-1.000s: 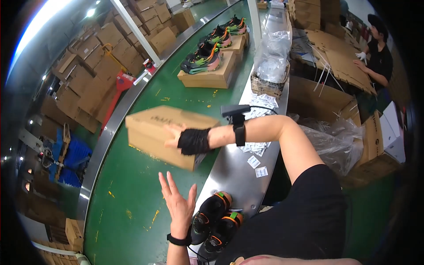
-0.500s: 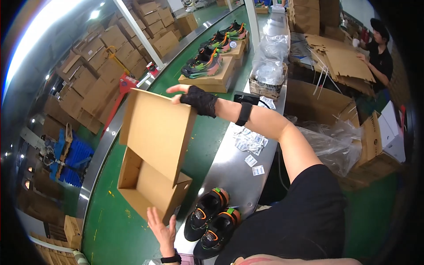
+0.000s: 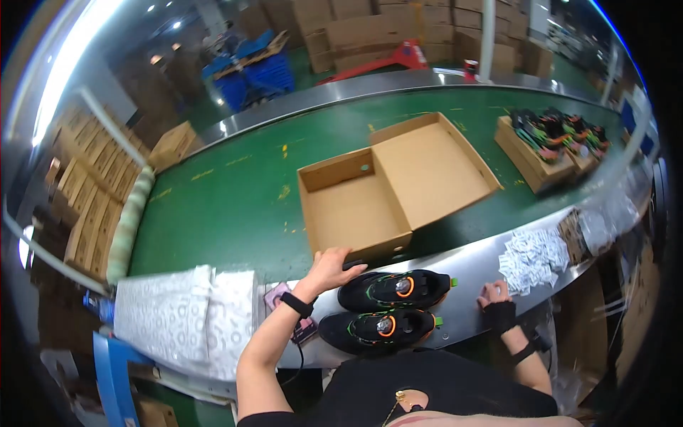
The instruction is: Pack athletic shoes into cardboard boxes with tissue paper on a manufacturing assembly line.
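An open brown cardboard shoebox [image 3: 348, 206] lies on the green conveyor belt, its hinged lid [image 3: 434, 171] folded back to the far right. Inside, the box shows bare cardboard. My left hand [image 3: 331, 270] is open, fingers stretched out at the box's near wall. Just right of it, a pair of black shoes [image 3: 395, 290] with orange and green trim lies side by side on the metal ledge, toes to the left. My right hand [image 3: 496, 302], in a black fingerless glove, is beyond the heels, fingers loosely bent and apart, holding nothing visible. Near it is a pile of small white sachets [image 3: 533, 260].
Patterned wrapping paper [image 3: 167, 313] is stacked at the left of the ledge. Several shoes [image 3: 548, 132] sit on boxes farther right on the belt. A clear plastic bag [image 3: 608, 213] stands past the sachets. Stacked cartons [image 3: 377, 32] and a red pallet jack [image 3: 384, 60] are behind.
My right hand has let go of the lid and come down beside the shoes. The lid now lies folded back on the belt. The view has turned left.
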Available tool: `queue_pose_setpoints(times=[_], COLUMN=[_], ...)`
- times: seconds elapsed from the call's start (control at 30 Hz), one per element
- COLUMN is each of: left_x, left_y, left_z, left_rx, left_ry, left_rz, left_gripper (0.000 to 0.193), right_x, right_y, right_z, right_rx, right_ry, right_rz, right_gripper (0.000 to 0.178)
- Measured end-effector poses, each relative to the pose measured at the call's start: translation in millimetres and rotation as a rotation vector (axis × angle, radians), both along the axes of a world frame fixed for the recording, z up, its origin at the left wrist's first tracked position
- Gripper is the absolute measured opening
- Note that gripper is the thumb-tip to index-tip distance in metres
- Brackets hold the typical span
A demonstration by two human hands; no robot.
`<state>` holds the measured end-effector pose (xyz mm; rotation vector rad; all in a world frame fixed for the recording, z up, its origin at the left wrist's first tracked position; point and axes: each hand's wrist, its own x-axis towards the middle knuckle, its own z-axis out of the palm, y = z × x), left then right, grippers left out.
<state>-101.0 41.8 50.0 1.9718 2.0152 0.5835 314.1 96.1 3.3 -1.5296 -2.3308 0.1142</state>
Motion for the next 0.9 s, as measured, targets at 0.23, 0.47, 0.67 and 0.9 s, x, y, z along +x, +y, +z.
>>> queue_pose_setpoints(times=[0.23,0.47,0.67,0.9], left_x=[-14,-94,-148,-139], left_y=[-85,-247,-322,-334], left_z=[27,10,-27,-17], left_rx=[0.458,0.478,-0.104,-0.247], left_ry=[-0.299,-0.213,0.198,0.204], left_rz=[0.138,0.745,1.093,1.083], left_gripper=[0.031,0.017,0.057,0.074], right_x=[-12,-2,-40,-181], right_y=[-8,7,24,50], right_z=[-27,-49,-14,75], right_rx=[0.025,-0.019,-0.038,0.015], right_ry=[0.137,0.130,0.191,0.861], right_rz=[0.101,0.155,0.188,0.623], right_gripper=[0.014,0.011,0.006,0.017])
